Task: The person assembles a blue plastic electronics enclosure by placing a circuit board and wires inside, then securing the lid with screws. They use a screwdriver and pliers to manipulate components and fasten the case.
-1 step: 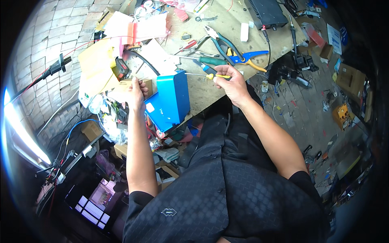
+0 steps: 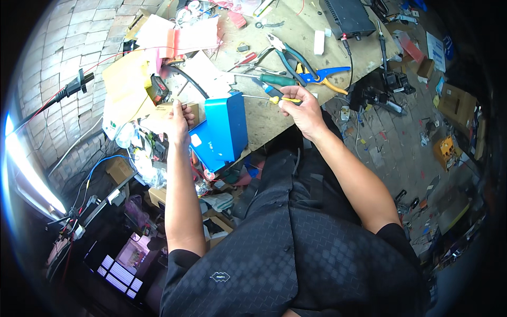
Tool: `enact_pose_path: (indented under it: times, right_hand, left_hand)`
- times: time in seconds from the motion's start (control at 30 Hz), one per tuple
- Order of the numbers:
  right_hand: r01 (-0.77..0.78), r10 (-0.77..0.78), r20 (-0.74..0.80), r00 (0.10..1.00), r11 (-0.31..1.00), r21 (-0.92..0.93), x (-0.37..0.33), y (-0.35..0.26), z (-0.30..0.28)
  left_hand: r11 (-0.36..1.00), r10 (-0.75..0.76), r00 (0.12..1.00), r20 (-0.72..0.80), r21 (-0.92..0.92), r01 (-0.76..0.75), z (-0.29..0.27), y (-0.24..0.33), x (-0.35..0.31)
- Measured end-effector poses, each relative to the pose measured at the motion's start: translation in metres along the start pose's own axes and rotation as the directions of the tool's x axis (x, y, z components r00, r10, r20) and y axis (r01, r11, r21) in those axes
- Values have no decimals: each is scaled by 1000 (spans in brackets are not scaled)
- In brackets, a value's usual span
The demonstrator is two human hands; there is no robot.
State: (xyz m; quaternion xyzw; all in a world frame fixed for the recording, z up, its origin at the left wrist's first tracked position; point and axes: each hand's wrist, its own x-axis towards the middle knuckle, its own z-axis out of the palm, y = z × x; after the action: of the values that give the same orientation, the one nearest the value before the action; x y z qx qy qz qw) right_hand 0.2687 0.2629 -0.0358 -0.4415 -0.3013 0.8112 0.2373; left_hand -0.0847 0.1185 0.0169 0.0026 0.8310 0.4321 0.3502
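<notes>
My right hand (image 2: 303, 110) grips a small screwdriver (image 2: 277, 99) by its yellow handle. Its thin shaft points left toward the upper edge of a blue metal case (image 2: 228, 124). The case stands at the near edge of the table, with a flat blue panel (image 2: 203, 145) against its left side that bears a pale label. Left of the case is my left hand (image 2: 178, 120), its fingers curled and thumb pressed on them; what they hold, if anything, is too small to name. Behind that hand sits a small cardboard box (image 2: 194, 110), partly hidden.
Beyond my right hand lie a green-handled screwdriver (image 2: 277, 80), pliers (image 2: 288, 55) and a blue-and-orange wire stripper (image 2: 327, 74). A black bench unit (image 2: 348, 21) stands at the far right. A black cable (image 2: 190, 82) crosses papers behind the case. A plug (image 2: 79, 86) hangs at left.
</notes>
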Motion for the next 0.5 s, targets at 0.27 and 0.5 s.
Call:
enact_pose_path:
  times: [0.27, 0.5]
  right_hand:
    - [51, -59, -115, 992, 996, -69, 10, 25, 24]
    - [81, -88, -112, 990, 995, -62, 39, 33, 44]
  left_hand:
    - [963, 221, 975, -25, -149, -223, 28, -17, -31]
    - [809, 584, 808, -74, 136, -572, 95, 6, -55]
